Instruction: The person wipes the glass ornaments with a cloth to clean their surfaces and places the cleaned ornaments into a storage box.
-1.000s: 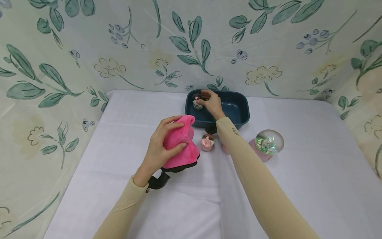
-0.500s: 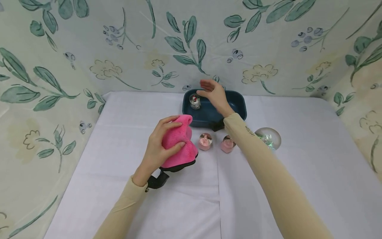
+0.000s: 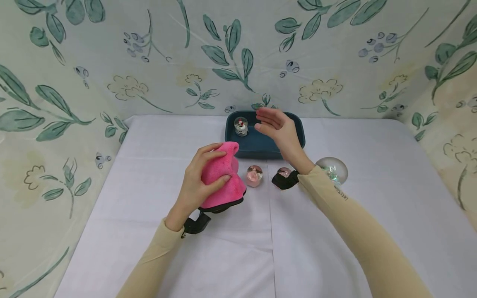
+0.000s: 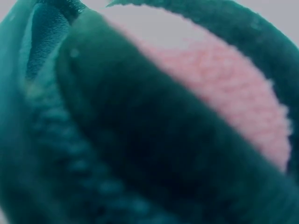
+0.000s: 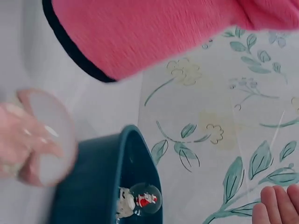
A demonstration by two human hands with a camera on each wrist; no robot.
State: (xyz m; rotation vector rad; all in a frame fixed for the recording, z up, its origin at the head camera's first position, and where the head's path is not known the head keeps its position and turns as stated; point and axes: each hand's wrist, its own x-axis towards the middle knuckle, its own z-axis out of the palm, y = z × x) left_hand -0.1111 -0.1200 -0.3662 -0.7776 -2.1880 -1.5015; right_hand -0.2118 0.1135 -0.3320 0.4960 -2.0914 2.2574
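Note:
My left hand [image 3: 193, 180] grips a bunched pink cloth [image 3: 228, 180] with black edging, thumb in front and fingers over the top. The left wrist view, tinted teal, shows fuzzy fabric close up. Over the right part of a dark blue tray [image 3: 257, 154] hovers my right hand [image 3: 281, 130], its fingers extended and nothing in them. A small snow globe [image 3: 241, 127] with a white base and a red-and-white figure stands inside the tray's left end; the right wrist view shows its clear dome [image 5: 145, 199]. In that view, fingertips [image 5: 273, 207] appear at lower right.
Two small pink-based snow globes stand before the tray: the left globe [image 3: 254, 177] in full view, the right globe [image 3: 284, 170] partly behind the black wrist camera [image 3: 285, 181]. A larger globe [image 3: 333, 169] lies right, partly covered by the sleeve. Floral fabric [image 3: 160, 62] rises behind the white-covered table [image 3: 149, 145].
My right hand has let go of the small snow globe in the tray's left end and drawn away to the right, its fingers straightening. The left hand keeps holding the cloth in place.

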